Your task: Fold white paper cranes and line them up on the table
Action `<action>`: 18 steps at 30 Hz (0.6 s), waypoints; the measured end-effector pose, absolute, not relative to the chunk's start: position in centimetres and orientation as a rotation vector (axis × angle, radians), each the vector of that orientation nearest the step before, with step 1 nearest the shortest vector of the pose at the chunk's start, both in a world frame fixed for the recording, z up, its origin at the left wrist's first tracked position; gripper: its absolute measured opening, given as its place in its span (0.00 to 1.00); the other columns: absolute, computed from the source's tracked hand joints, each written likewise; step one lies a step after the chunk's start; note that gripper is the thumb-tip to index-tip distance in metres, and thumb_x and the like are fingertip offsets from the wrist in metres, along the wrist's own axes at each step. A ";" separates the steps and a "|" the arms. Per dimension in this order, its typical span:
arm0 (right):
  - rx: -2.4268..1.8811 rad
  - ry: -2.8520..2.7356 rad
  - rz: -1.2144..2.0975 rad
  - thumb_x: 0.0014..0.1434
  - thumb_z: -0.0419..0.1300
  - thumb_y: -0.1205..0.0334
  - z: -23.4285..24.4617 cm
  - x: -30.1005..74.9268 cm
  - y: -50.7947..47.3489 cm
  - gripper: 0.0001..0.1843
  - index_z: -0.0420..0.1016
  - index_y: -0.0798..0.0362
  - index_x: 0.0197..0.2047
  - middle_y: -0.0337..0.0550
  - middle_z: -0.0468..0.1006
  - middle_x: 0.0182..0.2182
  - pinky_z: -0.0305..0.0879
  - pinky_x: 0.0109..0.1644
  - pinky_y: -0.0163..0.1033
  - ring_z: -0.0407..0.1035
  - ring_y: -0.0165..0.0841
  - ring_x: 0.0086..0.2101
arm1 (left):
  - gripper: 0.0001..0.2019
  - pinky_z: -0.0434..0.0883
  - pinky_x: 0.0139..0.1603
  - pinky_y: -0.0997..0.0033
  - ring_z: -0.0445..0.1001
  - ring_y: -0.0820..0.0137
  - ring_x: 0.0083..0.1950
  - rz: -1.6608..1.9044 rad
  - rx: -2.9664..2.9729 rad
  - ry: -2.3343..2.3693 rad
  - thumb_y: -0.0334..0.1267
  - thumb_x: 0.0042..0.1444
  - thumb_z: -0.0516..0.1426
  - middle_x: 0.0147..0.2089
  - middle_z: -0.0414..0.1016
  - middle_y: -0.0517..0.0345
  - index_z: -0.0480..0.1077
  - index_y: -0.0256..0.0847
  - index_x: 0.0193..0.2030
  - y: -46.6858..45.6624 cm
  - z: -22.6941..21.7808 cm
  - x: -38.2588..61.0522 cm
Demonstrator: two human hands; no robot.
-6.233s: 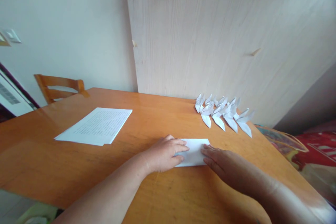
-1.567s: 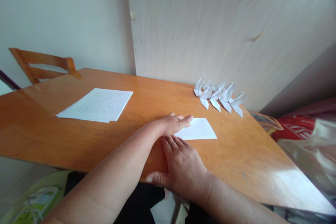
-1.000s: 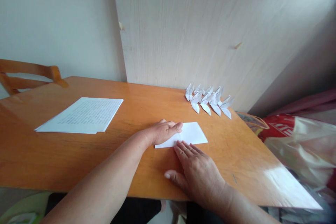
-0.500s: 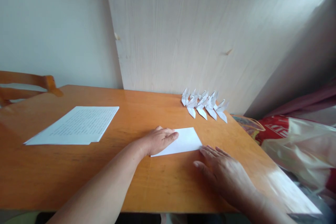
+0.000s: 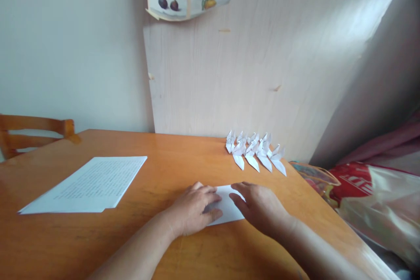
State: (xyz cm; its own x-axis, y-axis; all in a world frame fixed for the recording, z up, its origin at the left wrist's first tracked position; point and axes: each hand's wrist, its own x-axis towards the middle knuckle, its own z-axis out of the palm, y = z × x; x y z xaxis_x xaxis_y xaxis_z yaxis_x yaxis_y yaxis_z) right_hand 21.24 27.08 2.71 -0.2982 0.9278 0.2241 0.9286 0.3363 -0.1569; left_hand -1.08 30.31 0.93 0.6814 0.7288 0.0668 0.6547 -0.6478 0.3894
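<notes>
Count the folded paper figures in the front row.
4, side by side near the far right of the table: leftmost figure, second figure, third figure, rightmost figure. Others behind are partly hidden.

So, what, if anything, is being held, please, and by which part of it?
Nothing looks gripped: the left hand rests on the left end of the flat white paper sheet; whether the right hand touches it is unclear.

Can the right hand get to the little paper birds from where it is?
Probably yes. The paper birds stand beyond the right hand, with only tabletop showing between them. That hand is at the white paper but doesn't look to be gripping it.
</notes>
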 end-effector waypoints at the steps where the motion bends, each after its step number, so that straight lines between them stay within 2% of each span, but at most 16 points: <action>1: -1.663 -2.333 -0.009 0.69 0.50 0.57 2.4 21.0 27.5 0.17 0.77 0.50 0.51 0.48 0.81 0.40 0.68 0.43 0.41 0.76 0.40 0.41 | 0.22 0.63 0.61 0.54 0.65 0.55 0.59 0.319 2.557 1.100 0.54 0.61 0.54 0.63 0.69 0.56 0.71 0.51 0.59 30.3 0.9 -1.1; 4: -1.633 -2.354 -0.045 0.67 0.52 0.58 1.1 20.6 28.3 0.15 0.76 0.50 0.51 0.48 0.78 0.41 0.66 0.45 0.41 0.72 0.41 0.44 | 0.22 0.64 0.61 0.53 0.65 0.55 0.59 0.336 2.549 1.110 0.51 0.57 0.60 0.61 0.71 0.56 0.71 0.52 0.58 30.2 0.8 -1.0; 9: -1.602 -2.391 -0.062 0.67 0.53 0.55 -0.6 21.0 28.7 0.14 0.76 0.48 0.50 0.47 0.75 0.43 0.63 0.50 0.44 0.69 0.41 0.45 | 0.25 0.63 0.64 0.53 0.63 0.54 0.63 0.310 2.528 1.099 0.52 0.55 0.61 0.65 0.67 0.56 0.70 0.53 0.59 30.3 0.8 -1.1; 15: -1.587 -2.420 -0.051 0.68 0.52 0.54 -0.7 21.6 28.7 0.16 0.76 0.47 0.52 0.47 0.75 0.43 0.62 0.50 0.45 0.68 0.42 0.45 | 0.33 0.55 0.69 0.49 0.54 0.51 0.71 0.218 2.470 1.153 0.58 0.51 0.63 0.73 0.56 0.56 0.67 0.57 0.64 30.5 1.2 -2.2; 18: -1.572 -2.452 -0.028 0.69 0.51 0.54 -0.6 22.0 28.8 0.17 0.75 0.47 0.54 0.47 0.75 0.43 0.62 0.51 0.46 0.68 0.42 0.45 | 0.39 0.54 0.70 0.49 0.49 0.51 0.74 0.125 2.406 1.220 0.58 0.48 0.65 0.75 0.49 0.57 0.62 0.58 0.67 30.5 1.8 -3.0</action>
State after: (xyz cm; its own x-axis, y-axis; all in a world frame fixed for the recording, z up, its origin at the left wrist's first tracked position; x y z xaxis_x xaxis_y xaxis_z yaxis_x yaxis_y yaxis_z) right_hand 21.98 28.76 -0.62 -0.3986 0.8947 0.2014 0.8992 0.4245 -0.1064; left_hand -3.01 30.47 1.75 0.6073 0.7862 -0.1142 0.7467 -0.5158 0.4198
